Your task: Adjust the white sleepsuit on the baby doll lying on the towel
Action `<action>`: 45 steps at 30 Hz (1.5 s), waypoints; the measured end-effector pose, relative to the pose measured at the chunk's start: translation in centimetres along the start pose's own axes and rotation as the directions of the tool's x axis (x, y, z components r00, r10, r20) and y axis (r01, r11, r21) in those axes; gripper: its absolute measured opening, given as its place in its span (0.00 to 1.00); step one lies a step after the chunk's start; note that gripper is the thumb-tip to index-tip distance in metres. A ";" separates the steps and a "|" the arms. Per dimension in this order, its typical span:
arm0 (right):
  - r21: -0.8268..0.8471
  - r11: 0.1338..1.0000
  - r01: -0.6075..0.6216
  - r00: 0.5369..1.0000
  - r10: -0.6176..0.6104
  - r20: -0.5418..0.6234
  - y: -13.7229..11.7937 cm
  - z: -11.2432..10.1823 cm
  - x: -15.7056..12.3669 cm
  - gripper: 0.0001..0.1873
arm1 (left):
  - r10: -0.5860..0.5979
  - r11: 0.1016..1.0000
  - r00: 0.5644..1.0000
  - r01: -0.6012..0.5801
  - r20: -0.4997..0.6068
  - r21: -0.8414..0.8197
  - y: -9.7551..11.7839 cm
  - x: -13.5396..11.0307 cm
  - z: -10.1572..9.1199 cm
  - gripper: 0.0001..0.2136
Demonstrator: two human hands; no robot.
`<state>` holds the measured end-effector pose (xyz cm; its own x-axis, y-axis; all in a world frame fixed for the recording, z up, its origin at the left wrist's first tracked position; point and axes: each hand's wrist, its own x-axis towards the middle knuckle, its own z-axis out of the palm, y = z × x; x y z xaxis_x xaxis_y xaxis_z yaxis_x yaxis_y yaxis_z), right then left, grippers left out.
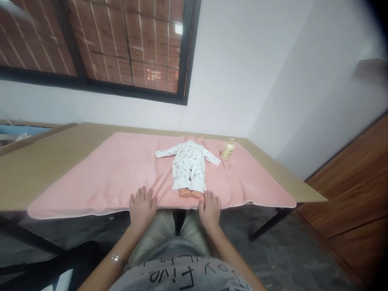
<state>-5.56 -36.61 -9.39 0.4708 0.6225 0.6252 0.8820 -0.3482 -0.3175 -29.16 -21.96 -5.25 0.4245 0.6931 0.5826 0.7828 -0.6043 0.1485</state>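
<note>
A flat, tan table (42, 169) carries one pink, pale-edged cloth blanket (121, 173), which creases near its middle and reaches to the surface's near edge. On it lies one doll (189, 157) in white, printed, long-sleeved fabric clothes, sleeves spread, its two tan feet (190, 194) toward the near edge. One pale-yellow, rounded pump bottle (228, 150) stands toward the surface's far right corner, just beside the nearer sleeve. Two bare hands rest palm down at the near edge, both empty: the left hand (142, 208), fingers extended and slightly spread, left of the feet; the right hand (210, 208), fingers loosely extended, just beside them, though I cannot tell whether it touches the clothes.
</note>
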 end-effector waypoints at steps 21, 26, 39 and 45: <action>0.003 1.000 -0.022 0.993 0.022 -0.114 -0.7 1.1 -0.1 0.20 | 0.020 0.995 0.999 -0.016 -0.030 0.100 -0.7 -0.4 1.1 0.18; -0.001 1.000 -0.019 0.993 0.019 -0.120 -0.6 1.3 -0.1 0.20 | 0.017 0.995 0.998 -0.011 -0.055 0.096 -0.8 -0.4 1.3 0.18; -0.058 0.998 0.008 0.999 -0.011 -0.046 -1.3 -0.7 -0.1 0.21 | 0.012 1.000 0.997 -0.010 -0.074 0.019 -0.5 -0.4 0.8 0.18; -0.080 0.996 0.026 1.000 -0.027 -0.008 -1.2 -1.3 0.0 0.21 | 0.026 0.998 0.996 -0.021 -0.088 0.056 -0.2 -0.7 0.3 0.16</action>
<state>-6.63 -37.08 -8.10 0.4466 0.6261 0.6392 0.8897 -0.3867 -0.2429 -29.43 -22.21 -5.91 0.4032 0.6401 0.6540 0.7978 -0.5959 0.0914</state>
